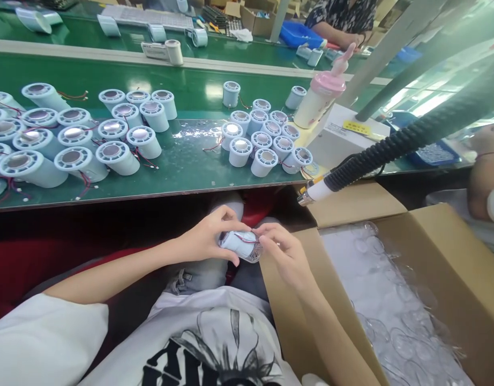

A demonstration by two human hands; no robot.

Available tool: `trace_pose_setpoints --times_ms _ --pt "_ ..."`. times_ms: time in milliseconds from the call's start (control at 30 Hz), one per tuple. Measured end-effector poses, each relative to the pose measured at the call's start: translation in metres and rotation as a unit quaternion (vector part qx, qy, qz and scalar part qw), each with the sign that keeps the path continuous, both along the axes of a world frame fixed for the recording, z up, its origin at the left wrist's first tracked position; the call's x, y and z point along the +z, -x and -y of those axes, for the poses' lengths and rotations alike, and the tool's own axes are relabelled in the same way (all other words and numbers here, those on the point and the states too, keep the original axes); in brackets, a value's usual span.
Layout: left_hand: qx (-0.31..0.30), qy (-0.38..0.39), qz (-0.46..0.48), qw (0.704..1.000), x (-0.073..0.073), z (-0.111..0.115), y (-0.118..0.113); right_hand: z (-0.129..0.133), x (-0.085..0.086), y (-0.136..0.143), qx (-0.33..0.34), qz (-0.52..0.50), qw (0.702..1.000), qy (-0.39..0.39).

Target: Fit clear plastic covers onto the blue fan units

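Note:
Above my lap, my left hand (218,236) is closed round a light blue cylindrical housing (239,244) lying on its side. Clear plastic with fine ribs, like a transparent cap (255,253), shows at the housing's right end. Thin dark red wires (245,239) run across the housing towards my right hand (282,249). The right thumb and fingers are pinched together on the wires at that end; their exact grip is partly hidden.
Several similar housings (267,155) with wires stand on the green bench (191,161). A pink-lidded bottle (317,99) is beside them. A black corrugated hose (375,145) with a nozzle hangs at right over an open cardboard box (331,279) of clear plastic parts. Another person's arm (488,177) is at far right.

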State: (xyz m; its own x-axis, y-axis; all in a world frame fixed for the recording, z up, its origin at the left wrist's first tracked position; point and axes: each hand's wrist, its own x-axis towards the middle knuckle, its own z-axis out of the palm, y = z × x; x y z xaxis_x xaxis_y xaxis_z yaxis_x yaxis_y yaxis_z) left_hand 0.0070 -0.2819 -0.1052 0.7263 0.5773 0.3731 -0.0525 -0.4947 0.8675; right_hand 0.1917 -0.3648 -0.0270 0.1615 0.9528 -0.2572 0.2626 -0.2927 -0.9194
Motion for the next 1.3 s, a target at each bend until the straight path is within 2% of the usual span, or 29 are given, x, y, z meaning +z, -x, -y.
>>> trace_pose_setpoints --times_ms 67,133,200,267,300,367,467,667,833,1067,1133,1300 --pt "-0.027 -0.028 -0.005 0.999 -0.006 -0.003 0.0 0.0 -0.001 -0.002 -0.025 -0.034 0.999 0.001" --pt "-0.052 -0.016 -0.012 0.998 -0.008 -0.005 0.0 -0.001 -0.003 -0.005 -0.049 -0.085 0.995 0.005" --pt "-0.082 0.032 -0.009 0.996 -0.007 -0.005 0.0 -0.001 -0.005 -0.008 -0.061 -0.138 0.989 0.01" --pt "-0.108 0.127 0.012 0.986 -0.003 -0.002 -0.001 0.0 -0.007 -0.011 -0.033 -0.162 0.986 -0.006" --pt "-0.116 0.188 0.023 0.975 -0.001 0.0 -0.001 0.001 -0.008 -0.013 0.0 -0.142 0.99 -0.023" --pt "-0.116 0.301 0.042 0.946 0.002 0.004 -0.001 0.005 -0.008 -0.015 0.078 -0.04 0.993 -0.081" --pt "-0.108 0.371 0.051 0.921 0.004 0.009 0.0 0.013 -0.009 -0.017 0.153 0.111 0.969 -0.157" --pt "-0.123 0.362 0.029 0.924 0.007 0.006 0.005 0.018 -0.01 -0.019 0.158 0.052 0.972 -0.167" --pt "-0.116 0.314 0.029 0.942 0.012 0.005 0.007 0.016 -0.011 -0.016 0.16 0.023 0.972 -0.169" --pt "-0.126 0.33 0.033 0.935 0.008 0.007 0.008 0.019 -0.012 -0.013 0.146 0.007 0.979 -0.142" --pt "-0.129 0.296 0.04 0.946 0.008 0.006 0.009 0.021 -0.011 -0.013 0.129 -0.006 0.985 -0.11" --pt "-0.131 0.112 0.079 0.982 0.012 0.002 0.011 0.023 -0.008 -0.015 0.084 -0.081 0.993 -0.033"
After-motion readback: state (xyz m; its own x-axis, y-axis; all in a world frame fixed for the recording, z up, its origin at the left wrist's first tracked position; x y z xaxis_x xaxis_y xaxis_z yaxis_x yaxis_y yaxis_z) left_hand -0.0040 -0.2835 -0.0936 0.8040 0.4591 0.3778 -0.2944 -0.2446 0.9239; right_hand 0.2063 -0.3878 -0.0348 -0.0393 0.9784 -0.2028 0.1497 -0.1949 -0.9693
